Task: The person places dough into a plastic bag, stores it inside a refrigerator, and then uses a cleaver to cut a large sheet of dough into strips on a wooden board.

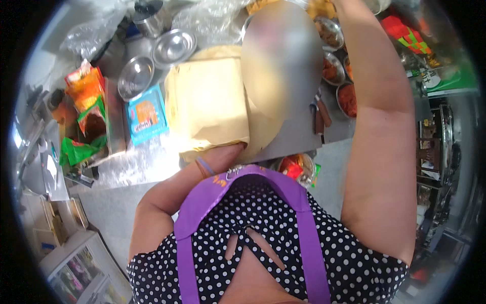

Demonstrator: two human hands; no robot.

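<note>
A thick stack of pale yellow folded sheets (pixel 209 102) lies on the metal worktop before me; I cannot tell their material. My left hand (pixel 229 152) reaches to the stack's near edge, and its fingers are hidden there. Beneath and to the right of the stack shows a wider, rounded pale yellow sheet (pixel 267 135). My right arm stretches up along the right side to the top edge, with the hand out of view. Near that arm stand metal bowls of reddish food (pixel 347 99) and brown food (pixel 329 33). A blurred oval hides what lies right of the stack.
Two shiny metal plates (pixel 174 47) and a blue food packet (pixel 146 116) lie left of the stack. A bin of coloured packets (pixel 115 125) stands farther left. Brown-handled tools (pixel 322 116) rest near the worktop's front edge. A container of red packets (pixel 296 167) sits below that edge.
</note>
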